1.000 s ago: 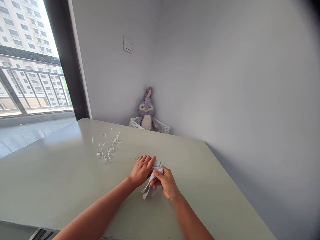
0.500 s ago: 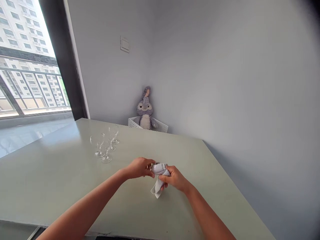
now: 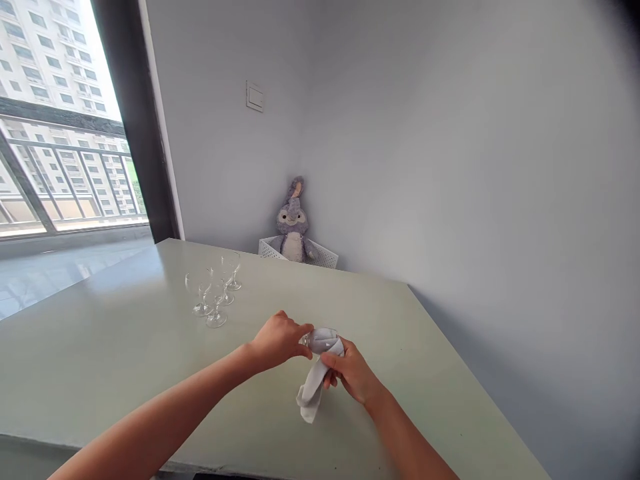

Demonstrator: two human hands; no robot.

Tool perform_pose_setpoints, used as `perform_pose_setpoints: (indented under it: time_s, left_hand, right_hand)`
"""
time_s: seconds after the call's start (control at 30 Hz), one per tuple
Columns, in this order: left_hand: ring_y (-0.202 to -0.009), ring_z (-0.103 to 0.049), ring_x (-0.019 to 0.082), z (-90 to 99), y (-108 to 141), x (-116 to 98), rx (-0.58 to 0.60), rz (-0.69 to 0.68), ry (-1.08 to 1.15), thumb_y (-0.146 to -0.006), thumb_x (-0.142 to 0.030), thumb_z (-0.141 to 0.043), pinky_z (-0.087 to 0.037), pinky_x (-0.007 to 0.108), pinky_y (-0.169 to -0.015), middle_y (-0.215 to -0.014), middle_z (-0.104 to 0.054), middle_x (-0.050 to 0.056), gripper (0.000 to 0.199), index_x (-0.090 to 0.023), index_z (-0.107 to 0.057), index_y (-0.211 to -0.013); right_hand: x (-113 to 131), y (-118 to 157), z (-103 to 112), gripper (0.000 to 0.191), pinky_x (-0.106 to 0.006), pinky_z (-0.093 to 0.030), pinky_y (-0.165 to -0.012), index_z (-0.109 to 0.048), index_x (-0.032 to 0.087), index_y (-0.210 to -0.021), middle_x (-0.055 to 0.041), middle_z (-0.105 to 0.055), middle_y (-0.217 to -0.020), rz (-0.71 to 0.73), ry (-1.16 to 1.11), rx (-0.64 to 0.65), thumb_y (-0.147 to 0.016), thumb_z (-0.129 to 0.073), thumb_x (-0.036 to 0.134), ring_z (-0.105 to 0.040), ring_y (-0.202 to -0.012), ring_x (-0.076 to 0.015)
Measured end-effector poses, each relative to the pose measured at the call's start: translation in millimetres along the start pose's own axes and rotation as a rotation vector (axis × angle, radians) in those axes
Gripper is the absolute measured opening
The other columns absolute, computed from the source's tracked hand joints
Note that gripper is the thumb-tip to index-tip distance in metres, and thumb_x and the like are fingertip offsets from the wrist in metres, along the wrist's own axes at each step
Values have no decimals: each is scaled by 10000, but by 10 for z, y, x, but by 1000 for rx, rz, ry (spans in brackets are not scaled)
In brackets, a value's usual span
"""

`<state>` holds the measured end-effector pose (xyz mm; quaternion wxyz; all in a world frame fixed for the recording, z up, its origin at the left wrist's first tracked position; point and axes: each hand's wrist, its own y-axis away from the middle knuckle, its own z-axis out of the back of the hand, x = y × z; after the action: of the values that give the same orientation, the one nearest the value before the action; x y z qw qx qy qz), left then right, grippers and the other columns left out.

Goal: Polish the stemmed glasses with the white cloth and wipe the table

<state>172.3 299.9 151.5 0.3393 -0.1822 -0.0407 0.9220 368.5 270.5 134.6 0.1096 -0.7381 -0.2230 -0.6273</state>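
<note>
- Four standing glasses (image 3: 217, 320), upright, clustered left of and beyond the held glass (image 3: 321, 339); cannot tell if any are already wiped.
- Left hand (image 3: 281, 341) just left of the held glass, fingers gripping its stem end and partly hiding it.
- Plush toy (image 3: 293, 228) in white basket (image 3: 326, 257), beyond the held glass, out of the way.
- Cloth (image 3: 314, 387) partly inside the held glass, rest hanging nearer; wiping looks unfinished.
- Held glass sideways over the counter (image 3: 125, 353).
- Right hand (image 3: 356, 373) right of the held glass, fingers clutching the cloth, blocking the rim.

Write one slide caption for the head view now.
Left hand and right hand hold a glass and white cloth above a pale table.
</note>
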Motion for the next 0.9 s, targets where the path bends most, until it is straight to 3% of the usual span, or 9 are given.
perform_pose_setpoints:
  time_s: [0.1, 0.17, 0.23, 0.37, 0.5, 0.6, 0.7, 0.8, 0.9]
  left_hand:
    - [-494, -494, 109, 152, 72, 64, 396, -2, 507, -786, -587, -396, -384, 232, -544, -568, -568, -6, 451, -181, -594, -787]
    - [-494, -504, 106, 187, 119, 43, 559, -12, 672, -835, -562, -297, -386, 222, -517, -587, -583, 10, 495, -166, -583, -752]
    - [-555, -543, 124, 145, 156, -28, 415, 34, 543, -872, -500, -253, -406, 246, -568, -652, -612, 30, 471, -171, -587, -819]
    - [-829, -559, 211, -46, 202, -166, -149, -19, -118, -841, -376, -436, -374, 386, -802, -859, -622, 88, 361, -190, -500, -1144]
    - [-731, -538, 183, -86, 211, -131, -158, -86, -214, -849, -360, -430, -374, 348, -742, -723, -598, 49, 337, -194, -529, -1125]
    - [-603, -487, 126, 16, 220, -70, -6, 69, 176, -822, -471, -437, -361, 252, -598, -629, -544, -7, 362, -226, -578, -1047]
    - [-509, -409, 84, 93, 237, -31, 301, 148, 736, -776, -540, -463, -326, 212, -505, -551, -457, -33, 409, -174, -617, -875]
    - [-463, -378, 75, 69, 263, 2, 488, 193, 1113, -756, -568, -468, -335, 222, -476, -511, -410, -39, 460, -129, -601, -783]
    - [-444, -373, 76, -8, 294, 48, 512, 282, 1266, -756, -570, -457, -359, 236, -480, -507, -396, -51, 502, -128, -597, -950]
  right_hand:
    - [94, 153, -32, 262, -216, -322, -451, -583, 137, -904, -22, -653, -638, 19, 240, 202, -703, -642, 295, -605, -541, -147]
    - [110, 195, -35, 210, -218, -310, -456, -595, 131, -850, -22, -650, -626, 15, 272, 233, -719, -620, 293, -602, -538, -142]
    - [67, 172, -25, 199, -216, -278, -428, -592, 126, -816, -14, -631, -572, -3, 213, 142, -718, -615, 297, -586, -484, -136]
    - [-93, 46, -19, 212, -193, -218, -372, -557, 141, -737, 40, -550, -469, -80, -153, -199, -643, -669, 295, -487, -360, -80]
    - [-112, 68, -70, 209, -188, -273, -386, -551, 152, -750, 48, -535, -466, -55, -193, -187, -678, -648, 322, -479, -362, -73]
    - [15, 188, -94, 221, -219, -372, -462, -589, 150, -896, 4, -614, -570, 52, 144, 15, -732, -606, 297, -575, -478, -126]
    - [196, 279, -73, 191, -268, -452, -586, -640, 173, -917, -24, -657, -711, 156, 483, 164, -763, -558, 252, -608, -611, -151]
    - [356, 294, 20, 243, -314, -460, -724, -665, 240, -949, -22, -673, -877, 340, 804, 213, -793, -485, 188, -610, -796, -181]
    - [452, 291, 205, 366, -361, -402, -868, -624, 290, -1058, -6, -662, -999, 508, 1039, 147, -806, -419, 120, -575, -957, -193]
